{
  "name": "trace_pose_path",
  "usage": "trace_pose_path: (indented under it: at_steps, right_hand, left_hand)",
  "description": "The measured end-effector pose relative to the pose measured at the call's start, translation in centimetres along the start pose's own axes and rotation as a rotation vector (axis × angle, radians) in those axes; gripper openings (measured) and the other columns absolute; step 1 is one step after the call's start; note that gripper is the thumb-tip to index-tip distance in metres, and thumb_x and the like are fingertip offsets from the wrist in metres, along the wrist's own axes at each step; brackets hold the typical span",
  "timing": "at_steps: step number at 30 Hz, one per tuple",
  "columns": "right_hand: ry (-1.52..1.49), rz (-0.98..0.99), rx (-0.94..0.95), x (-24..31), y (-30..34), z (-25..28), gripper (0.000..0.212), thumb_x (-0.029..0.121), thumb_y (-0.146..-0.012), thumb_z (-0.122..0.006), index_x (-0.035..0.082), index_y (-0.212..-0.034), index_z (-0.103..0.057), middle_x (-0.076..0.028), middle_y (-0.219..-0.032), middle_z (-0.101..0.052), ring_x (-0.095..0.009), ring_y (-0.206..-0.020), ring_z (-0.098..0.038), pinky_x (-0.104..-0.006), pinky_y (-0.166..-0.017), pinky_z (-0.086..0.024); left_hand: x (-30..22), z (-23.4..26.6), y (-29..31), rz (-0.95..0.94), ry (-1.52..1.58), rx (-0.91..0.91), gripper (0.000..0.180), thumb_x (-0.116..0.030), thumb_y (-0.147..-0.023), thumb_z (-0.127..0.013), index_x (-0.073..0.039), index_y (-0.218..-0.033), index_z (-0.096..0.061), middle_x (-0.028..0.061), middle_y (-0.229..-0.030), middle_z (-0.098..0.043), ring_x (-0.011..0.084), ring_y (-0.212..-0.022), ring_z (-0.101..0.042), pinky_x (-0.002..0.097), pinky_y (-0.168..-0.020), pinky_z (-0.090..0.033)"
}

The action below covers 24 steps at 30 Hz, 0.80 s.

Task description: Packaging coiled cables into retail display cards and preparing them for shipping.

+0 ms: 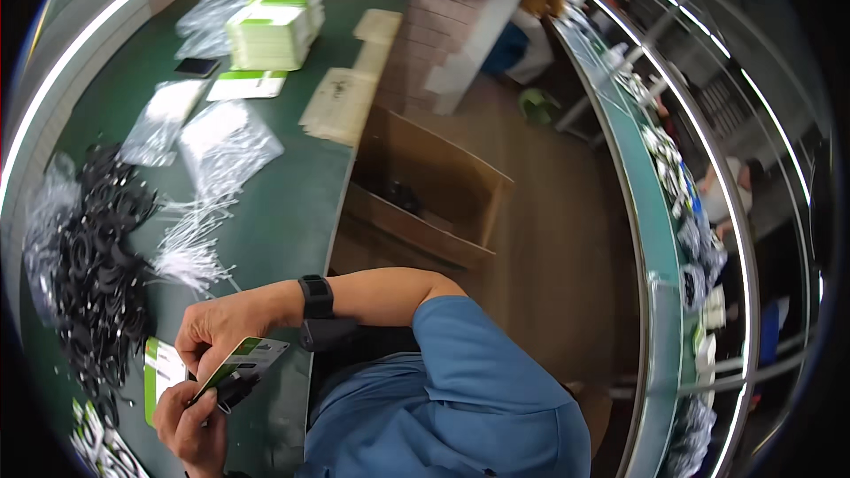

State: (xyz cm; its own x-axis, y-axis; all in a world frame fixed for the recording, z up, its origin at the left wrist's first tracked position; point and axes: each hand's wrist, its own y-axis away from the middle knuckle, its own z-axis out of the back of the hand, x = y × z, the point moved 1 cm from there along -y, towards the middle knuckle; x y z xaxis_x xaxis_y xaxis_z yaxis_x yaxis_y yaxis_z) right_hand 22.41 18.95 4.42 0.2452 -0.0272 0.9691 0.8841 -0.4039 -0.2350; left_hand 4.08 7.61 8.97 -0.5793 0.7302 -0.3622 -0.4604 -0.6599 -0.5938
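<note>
Head view: both hands meet over the near edge of the green counter. The right hand pinches the top of a green-and-white package card; the left hand clamps its lower end, along with a dark item whose shape is too hidden to make out. Another card lies flat just beside them, partly covered. Black cables pile along the counter's left edge, white ties beside them. A stack of cards sits at the far edge. An open cardboard box stands on the floor off the counter's right edge.
</note>
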Motion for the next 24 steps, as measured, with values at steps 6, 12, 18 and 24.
trace_pose_path:
  at_steps: [6,12,18,24]
  right_hand:
    - [0.044,0.001,-0.303,1.0,5.2,1.0,0.006,0.002,-0.087,-0.068,-0.002,-0.083,-0.067,-0.007,-0.073,-0.070,-0.013,-0.063,-0.069,-0.0272,-0.056,-0.053]
    - [0.060,0.039,-0.431,2.0,9.5,2.1,0.009,0.000,-0.088,-0.067,-0.004,-0.079,-0.067,-0.011,-0.073,-0.073,-0.015,-0.061,-0.073,-0.0277,-0.052,-0.056]
    - [-0.003,0.048,-0.511,0.2,10.6,2.9,0.012,-0.003,-0.088,-0.063,-0.003,-0.076,-0.065,-0.011,-0.073,-0.073,-0.018,-0.062,-0.075,-0.0294,-0.051,-0.057]
    - [0.265,0.065,-0.525,-2.0,6.8,3.6,0.012,-0.005,-0.082,-0.063,-0.002,-0.071,-0.064,-0.014,-0.075,-0.074,-0.020,-0.062,-0.074,-0.0333,-0.053,-0.057]
  left_hand:
    - [-2.6,-3.8,-1.6,-0.142,0.032,0.134,0.036,0.013,-0.066,-0.073,-0.006,-0.096,-0.066,0.0127,-0.086,-0.066,0.0301,-0.074,-0.065,0.0381,-0.064,-0.049]
    - [-2.5,-6.6,-3.7,-0.162,0.132,0.259,0.030,0.009,-0.075,-0.076,-0.005,-0.100,-0.066,0.0122,-0.091,-0.067,0.0266,-0.077,-0.066,0.0358,-0.067,-0.050]
    - [-0.9,-6.9,-5.0,-0.197,0.050,0.548,0.034,-0.021,-0.098,-0.075,-0.011,-0.130,-0.069,0.0120,-0.111,-0.072,0.0352,-0.100,-0.069,0.0403,-0.086,-0.058]
    - [2.3,-8.8,-3.4,-0.264,-0.065,0.344,0.021,-0.013,-0.093,-0.080,-0.002,-0.111,-0.075,0.0154,-0.103,-0.073,0.0325,-0.088,-0.071,0.0404,-0.084,-0.058]
